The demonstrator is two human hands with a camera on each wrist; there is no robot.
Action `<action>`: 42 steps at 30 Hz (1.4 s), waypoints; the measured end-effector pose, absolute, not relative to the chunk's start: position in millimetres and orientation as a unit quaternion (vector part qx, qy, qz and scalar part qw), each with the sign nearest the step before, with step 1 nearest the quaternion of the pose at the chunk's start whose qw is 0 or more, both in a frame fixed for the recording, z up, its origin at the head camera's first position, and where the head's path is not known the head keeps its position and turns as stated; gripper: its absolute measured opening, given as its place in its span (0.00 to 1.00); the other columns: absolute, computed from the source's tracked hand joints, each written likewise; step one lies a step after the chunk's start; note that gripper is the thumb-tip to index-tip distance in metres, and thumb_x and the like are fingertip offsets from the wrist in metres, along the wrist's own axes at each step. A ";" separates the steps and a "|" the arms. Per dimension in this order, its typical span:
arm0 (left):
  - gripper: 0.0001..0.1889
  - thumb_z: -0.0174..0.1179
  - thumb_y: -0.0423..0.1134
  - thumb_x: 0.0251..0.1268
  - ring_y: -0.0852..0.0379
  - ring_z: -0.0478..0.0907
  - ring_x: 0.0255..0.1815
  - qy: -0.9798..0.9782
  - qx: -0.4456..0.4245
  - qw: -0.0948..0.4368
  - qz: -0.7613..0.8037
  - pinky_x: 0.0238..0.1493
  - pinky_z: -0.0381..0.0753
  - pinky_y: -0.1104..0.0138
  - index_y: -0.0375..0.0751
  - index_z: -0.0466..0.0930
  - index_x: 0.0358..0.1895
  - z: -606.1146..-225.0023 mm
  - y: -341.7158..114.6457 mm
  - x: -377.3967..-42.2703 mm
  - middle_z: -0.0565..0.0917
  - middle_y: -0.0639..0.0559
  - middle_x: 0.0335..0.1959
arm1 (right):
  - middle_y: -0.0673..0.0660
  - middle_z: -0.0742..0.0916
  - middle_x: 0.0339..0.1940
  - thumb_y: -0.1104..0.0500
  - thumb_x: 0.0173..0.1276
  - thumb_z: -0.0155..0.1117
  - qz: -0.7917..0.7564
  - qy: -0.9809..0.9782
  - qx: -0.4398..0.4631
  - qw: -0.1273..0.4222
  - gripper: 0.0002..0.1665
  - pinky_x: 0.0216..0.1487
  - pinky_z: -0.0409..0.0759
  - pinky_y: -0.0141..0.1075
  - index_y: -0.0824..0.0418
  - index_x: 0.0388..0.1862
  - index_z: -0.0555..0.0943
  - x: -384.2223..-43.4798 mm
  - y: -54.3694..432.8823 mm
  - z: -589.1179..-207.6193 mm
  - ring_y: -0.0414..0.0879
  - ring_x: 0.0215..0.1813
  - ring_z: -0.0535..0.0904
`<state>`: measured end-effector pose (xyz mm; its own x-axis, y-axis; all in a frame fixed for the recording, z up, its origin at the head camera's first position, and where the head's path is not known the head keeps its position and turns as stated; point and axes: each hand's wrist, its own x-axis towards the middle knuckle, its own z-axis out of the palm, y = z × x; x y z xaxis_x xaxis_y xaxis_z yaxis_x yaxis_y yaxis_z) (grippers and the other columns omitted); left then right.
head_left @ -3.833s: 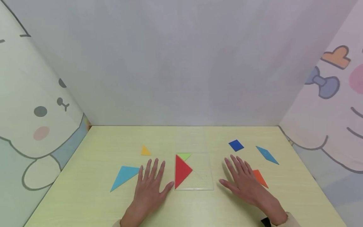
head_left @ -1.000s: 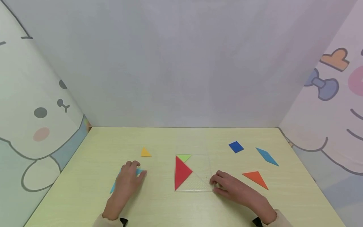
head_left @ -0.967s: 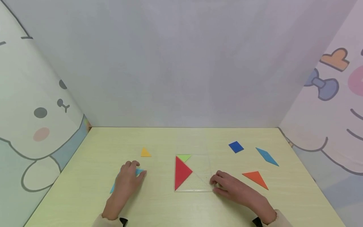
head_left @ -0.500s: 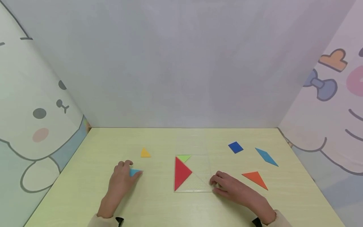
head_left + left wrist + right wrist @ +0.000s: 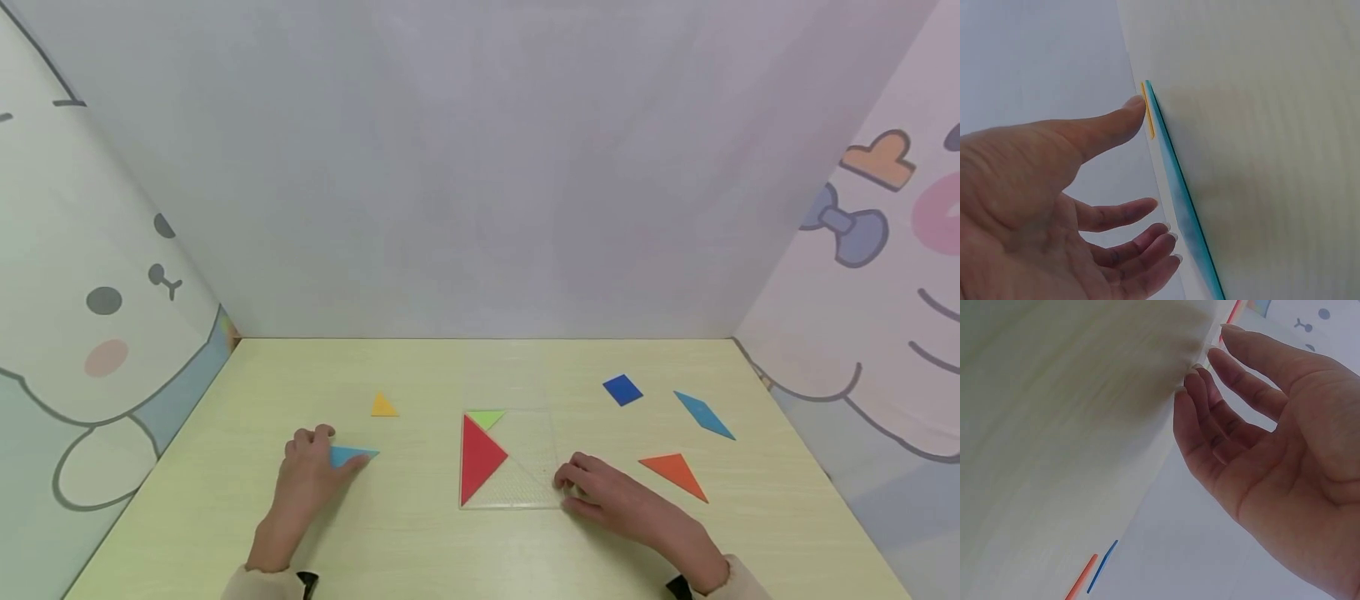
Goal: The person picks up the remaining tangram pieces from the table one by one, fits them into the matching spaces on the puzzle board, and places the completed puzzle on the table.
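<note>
My left hand (image 5: pixel 303 475) rests over the light-blue triangular tangram piece (image 5: pixel 345 455), its fingers loosely bent and its thumb lying across the tip. In the left wrist view the thumb and fingers are spread apart beside the piece's edge. The rest of the piece is hidden under the hand. My right hand (image 5: pixel 611 496) has loosely bent fingers, the tips right at the near right corner of a clear square tray (image 5: pixel 525 492). Inside the tray a big red triangle (image 5: pixel 480 458) lies along the left side, with a small green triangle (image 5: pixel 487 417) at the far edge.
A yellow triangle (image 5: pixel 384 406) lies beyond the left hand. Right of the tray are a dark-blue square (image 5: pixel 622 389), a blue parallelogram (image 5: pixel 704 414) and an orange triangle (image 5: pixel 678 476). Walls stand behind and beside the table (image 5: pixel 420 542).
Both hands lay flatter and spread at first. My left hand has moved left over the blue triangle, which stays in place, uncovering more of its tip. My right hand moved to the tray's corner, then stayed.
</note>
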<state>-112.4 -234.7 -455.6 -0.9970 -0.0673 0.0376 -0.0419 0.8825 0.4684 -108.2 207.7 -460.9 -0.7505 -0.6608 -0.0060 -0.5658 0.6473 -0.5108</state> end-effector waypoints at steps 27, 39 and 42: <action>0.40 0.76 0.51 0.57 0.31 0.67 0.46 -0.966 0.051 -0.019 -0.254 0.45 0.73 0.45 0.17 0.66 0.50 -459.4 -249.7 -117.2 0.69 0.24 0.44 | 0.43 0.76 0.43 0.57 0.74 0.67 -0.244 0.908 -0.323 0.107 0.10 0.46 0.77 0.31 0.51 0.52 0.80 -107.3 206.8 -461.6 0.35 0.43 0.72; 0.41 0.77 0.52 0.57 0.30 0.69 0.46 -0.959 0.063 -0.034 -0.275 0.46 0.73 0.44 0.21 0.64 0.53 -456.6 -251.0 -118.4 0.69 0.24 0.45 | 0.43 0.76 0.44 0.57 0.74 0.67 -0.245 0.907 -0.325 0.106 0.11 0.46 0.77 0.31 0.52 0.52 0.80 -107.1 206.3 -460.2 0.36 0.43 0.73; 0.38 0.76 0.49 0.59 0.31 0.70 0.46 -0.955 0.063 -0.040 -0.286 0.47 0.73 0.43 0.22 0.63 0.54 -455.6 -251.2 -119.6 0.69 0.24 0.46 | 0.43 0.76 0.44 0.57 0.74 0.68 -0.245 0.908 -0.322 0.111 0.11 0.46 0.78 0.32 0.51 0.53 0.80 -107.1 206.1 -460.1 0.36 0.44 0.72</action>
